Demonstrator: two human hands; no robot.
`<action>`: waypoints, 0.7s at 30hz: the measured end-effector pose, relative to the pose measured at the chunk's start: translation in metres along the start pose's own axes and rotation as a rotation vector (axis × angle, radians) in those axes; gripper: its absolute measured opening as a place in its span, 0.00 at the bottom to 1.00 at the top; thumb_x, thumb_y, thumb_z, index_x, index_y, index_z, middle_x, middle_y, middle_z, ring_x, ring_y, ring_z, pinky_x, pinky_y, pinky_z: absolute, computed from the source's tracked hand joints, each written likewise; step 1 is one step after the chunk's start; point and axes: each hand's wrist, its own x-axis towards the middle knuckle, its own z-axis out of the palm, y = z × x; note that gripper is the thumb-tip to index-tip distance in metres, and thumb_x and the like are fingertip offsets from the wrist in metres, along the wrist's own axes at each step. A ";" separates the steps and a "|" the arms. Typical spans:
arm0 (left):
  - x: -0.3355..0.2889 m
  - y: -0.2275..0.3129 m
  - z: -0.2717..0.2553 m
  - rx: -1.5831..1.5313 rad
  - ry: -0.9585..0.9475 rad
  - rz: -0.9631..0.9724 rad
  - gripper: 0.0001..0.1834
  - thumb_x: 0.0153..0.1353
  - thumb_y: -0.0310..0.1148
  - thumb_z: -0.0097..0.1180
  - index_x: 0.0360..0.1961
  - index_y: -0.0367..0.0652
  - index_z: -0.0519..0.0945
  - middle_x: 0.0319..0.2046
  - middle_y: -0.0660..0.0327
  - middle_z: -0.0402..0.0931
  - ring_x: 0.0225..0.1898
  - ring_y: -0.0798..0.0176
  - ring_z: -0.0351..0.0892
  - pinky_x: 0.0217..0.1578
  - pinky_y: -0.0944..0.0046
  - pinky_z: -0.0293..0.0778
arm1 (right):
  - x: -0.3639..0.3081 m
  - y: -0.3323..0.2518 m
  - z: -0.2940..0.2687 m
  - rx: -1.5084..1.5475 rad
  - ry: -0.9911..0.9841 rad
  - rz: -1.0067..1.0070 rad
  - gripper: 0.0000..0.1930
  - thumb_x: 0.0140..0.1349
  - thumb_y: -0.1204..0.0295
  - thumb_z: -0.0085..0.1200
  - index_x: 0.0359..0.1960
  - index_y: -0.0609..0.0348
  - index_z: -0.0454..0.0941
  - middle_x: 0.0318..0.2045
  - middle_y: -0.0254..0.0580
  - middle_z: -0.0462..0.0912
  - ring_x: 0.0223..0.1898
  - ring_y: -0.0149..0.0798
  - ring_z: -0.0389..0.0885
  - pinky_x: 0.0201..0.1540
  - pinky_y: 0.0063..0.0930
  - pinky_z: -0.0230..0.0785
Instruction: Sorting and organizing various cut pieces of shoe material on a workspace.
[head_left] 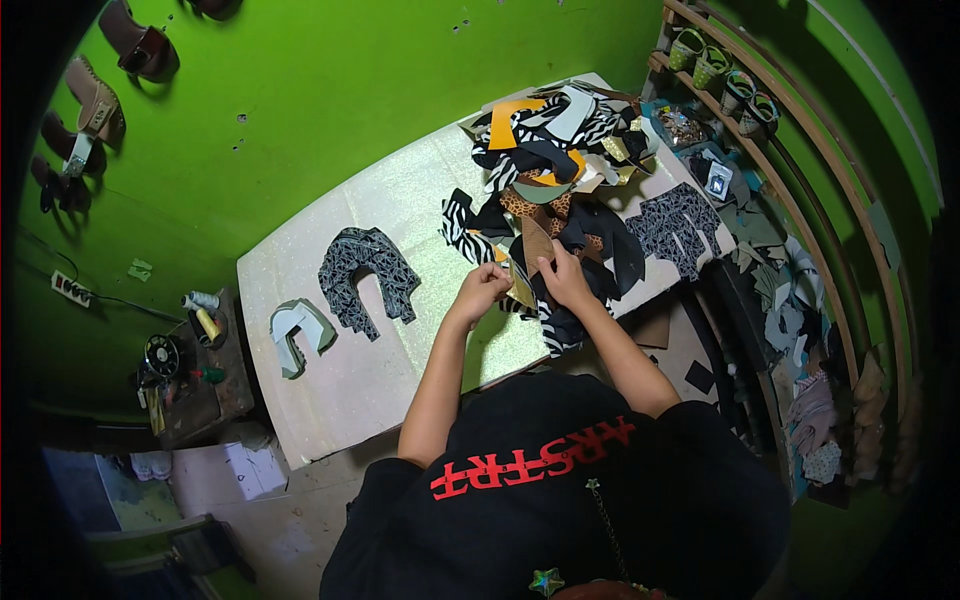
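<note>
My left hand (484, 291) is closed in a pinch on a small gold cut piece (521, 287) at the near edge of the table. Beside it, my right hand (563, 277) grips a brown cut piece (536, 240) that points up and away. The two pieces are close together; I cannot tell whether they touch. Just beyond my hands spreads a heap of cut material (545, 150) in zebra stripe, leopard print, black, orange, white and gold. Some striped and black pieces hang near the table edge below my right hand.
On the table's (410, 195) left lie U-shaped black-and-grey patterned pieces (345, 258) and a white-and-green U-shaped stack (320, 330). More patterned pieces (675, 225) lie right. A small bench (220, 395) holds thread spools. Wooden racks (800, 190) carry small baskets (712, 68); footwear (97, 105) hangs on the wall.
</note>
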 end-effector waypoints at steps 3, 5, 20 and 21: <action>-0.002 0.002 0.001 -0.017 -0.018 0.021 0.04 0.56 0.27 0.52 0.26 0.44 0.70 0.26 0.69 0.69 0.28 0.75 0.69 0.31 0.74 0.68 | 0.002 0.000 -0.002 -0.007 0.021 0.037 0.10 0.56 0.71 0.47 0.29 0.65 0.61 0.21 0.60 0.70 0.27 0.61 0.71 0.25 0.41 0.61; -0.005 0.005 0.002 -0.030 -0.009 0.038 0.04 0.56 0.27 0.51 0.26 0.45 0.69 0.27 0.69 0.70 0.28 0.76 0.69 0.31 0.74 0.68 | 0.003 -0.003 -0.003 0.001 0.023 0.032 0.10 0.56 0.71 0.47 0.29 0.65 0.61 0.21 0.59 0.70 0.27 0.61 0.71 0.25 0.40 0.61; -0.034 0.026 -0.006 -0.356 -0.068 0.122 0.05 0.54 0.25 0.45 0.23 0.43 0.66 0.48 0.52 0.71 0.35 0.67 0.72 0.31 0.69 0.71 | -0.008 0.008 -0.002 0.007 0.006 0.151 0.09 0.53 0.72 0.49 0.31 0.64 0.65 0.23 0.57 0.73 0.31 0.59 0.75 0.31 0.41 0.66; -0.037 0.029 -0.008 -0.376 -0.085 0.143 0.05 0.54 0.24 0.45 0.23 0.43 0.66 0.49 0.51 0.70 0.37 0.65 0.72 0.32 0.68 0.71 | -0.008 0.007 -0.001 -0.001 0.001 0.156 0.09 0.53 0.72 0.49 0.31 0.64 0.65 0.23 0.57 0.74 0.31 0.59 0.75 0.31 0.42 0.66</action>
